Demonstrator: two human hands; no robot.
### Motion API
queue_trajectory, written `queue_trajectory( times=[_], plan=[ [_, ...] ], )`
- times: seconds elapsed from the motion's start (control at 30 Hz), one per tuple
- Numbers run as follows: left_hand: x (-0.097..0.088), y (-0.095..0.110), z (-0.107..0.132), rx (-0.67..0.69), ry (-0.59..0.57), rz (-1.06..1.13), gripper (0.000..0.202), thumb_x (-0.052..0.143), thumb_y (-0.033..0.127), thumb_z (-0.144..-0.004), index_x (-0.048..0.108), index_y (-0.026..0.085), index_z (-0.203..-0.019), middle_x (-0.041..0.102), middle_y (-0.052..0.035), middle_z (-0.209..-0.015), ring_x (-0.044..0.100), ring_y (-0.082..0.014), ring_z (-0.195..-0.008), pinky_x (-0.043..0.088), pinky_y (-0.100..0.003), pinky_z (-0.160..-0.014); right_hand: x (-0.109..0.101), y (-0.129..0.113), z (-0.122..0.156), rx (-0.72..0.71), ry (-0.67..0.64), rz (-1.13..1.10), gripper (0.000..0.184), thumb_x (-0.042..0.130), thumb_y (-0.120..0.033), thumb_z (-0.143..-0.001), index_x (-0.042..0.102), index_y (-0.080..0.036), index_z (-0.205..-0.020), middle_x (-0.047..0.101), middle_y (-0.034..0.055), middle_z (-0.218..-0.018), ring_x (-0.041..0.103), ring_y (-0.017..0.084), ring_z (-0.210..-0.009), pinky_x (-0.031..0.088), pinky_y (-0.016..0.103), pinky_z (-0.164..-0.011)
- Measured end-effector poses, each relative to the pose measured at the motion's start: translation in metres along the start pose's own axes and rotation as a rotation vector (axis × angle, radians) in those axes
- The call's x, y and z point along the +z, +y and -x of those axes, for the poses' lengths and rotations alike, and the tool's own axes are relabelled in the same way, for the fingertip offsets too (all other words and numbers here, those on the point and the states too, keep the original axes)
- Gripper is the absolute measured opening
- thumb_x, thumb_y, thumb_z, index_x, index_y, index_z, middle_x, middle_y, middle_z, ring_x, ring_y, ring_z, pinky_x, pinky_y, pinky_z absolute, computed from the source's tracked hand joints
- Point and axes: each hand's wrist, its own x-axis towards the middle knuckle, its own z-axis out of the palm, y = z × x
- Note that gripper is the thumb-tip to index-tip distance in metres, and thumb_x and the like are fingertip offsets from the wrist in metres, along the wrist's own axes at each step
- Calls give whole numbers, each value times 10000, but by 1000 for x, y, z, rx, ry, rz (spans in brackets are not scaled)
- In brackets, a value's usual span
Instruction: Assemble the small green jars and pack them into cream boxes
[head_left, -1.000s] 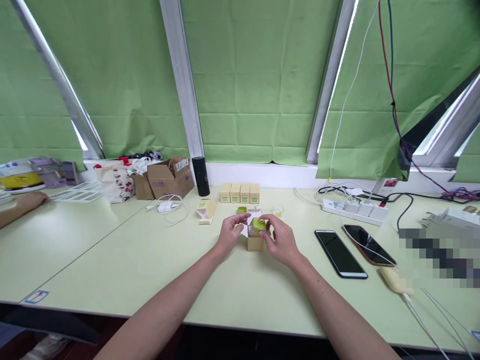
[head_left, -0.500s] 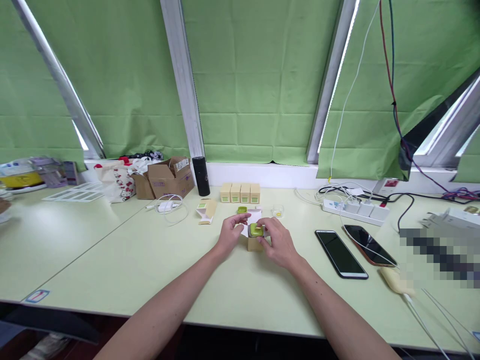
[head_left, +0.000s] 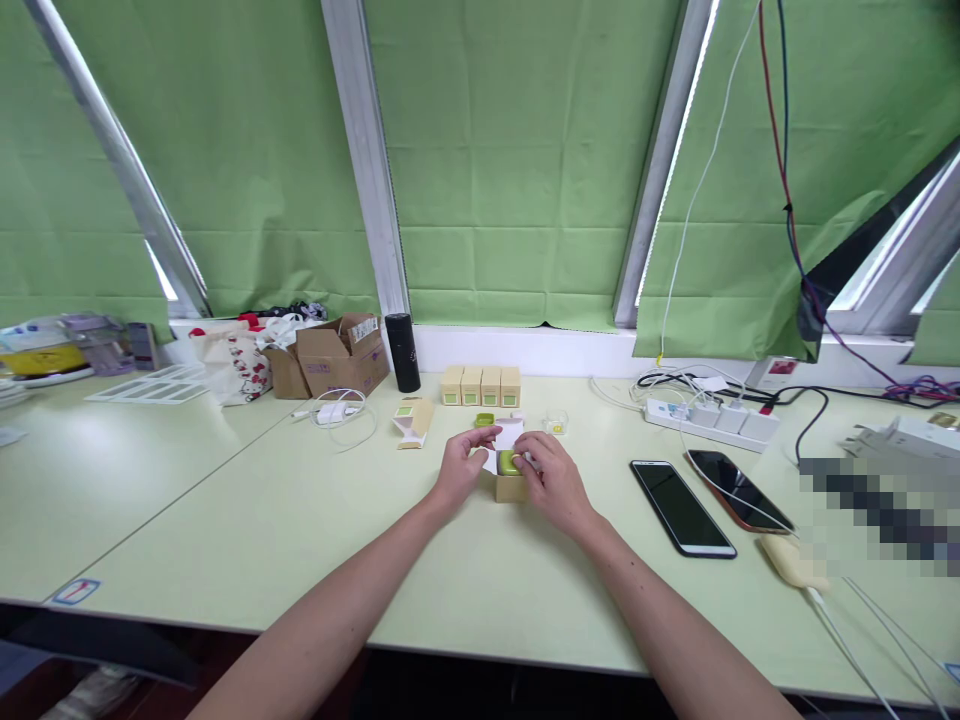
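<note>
A small tan carton [head_left: 510, 489] stands open on the pale green table [head_left: 225, 520] in front of me. My right hand [head_left: 551, 480] pinches a small green-lidded jar [head_left: 509, 461] at the carton's mouth. My left hand [head_left: 461, 468] pinches the carton's white top flap [head_left: 508, 436], holding it back. Both hands touch the carton from either side.
Behind the carton lie a green lid [head_left: 484, 419], a clear little cup [head_left: 556, 424], a flat carton [head_left: 414, 420] and a row of closed cartons [head_left: 481, 386]. Two phones [head_left: 681, 506] lie to the right, a power strip [head_left: 712, 416] behind them. Cardboard boxes [head_left: 341, 355] and a black bottle [head_left: 402, 352] stand at back left.
The green-lidded jar has gone down from above the carton into its mouth, my right hand following it. The other person's arm at the far left has left the picture.
</note>
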Motion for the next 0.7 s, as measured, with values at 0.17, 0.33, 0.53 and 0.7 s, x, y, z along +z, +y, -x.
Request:
queue_trajectory(
  times=[0.17,0.33,0.53,0.7],
  plan=[
    [0,0,1,5,-7,0,472,591,134,-671,820,138,-1084,799,-105,-1014,696,-231,-942,548,-368,-933,4,2,0,69,38,-149,134,546,-281,-989,674,-256,-954,638,97,-1149,635,260,-1055,582,398,-824],
    [0,-2,1,20,-8,-7,464,594,136,-686,826,143,-1089,800,-101,-992,698,-233,-946,550,-367,-934,6,3,-2,126,49,-235,152,579,-305,-965,703,-247,-900,617,107,-1105,639,264,-997,602,391,-748],
    [-1,-3,0,10,-10,-14,485,590,134,-677,823,141,-1102,798,-106,-1018,691,-232,-945,544,-366,-930,8,4,-3,159,49,-263,174,572,-276,-943,724,-238,-869,601,98,-1047,637,255,-954,597,376,-706],
    [-2,-4,0,1,-15,-5,482,593,132,-681,822,141,-1105,797,-102,-986,688,-226,-917,546,-350,-885,9,6,-3,162,39,-275,202,560,-276,-949,735,-234,-858,587,96,-1035,637,251,-952,586,359,-686]
  ],
)
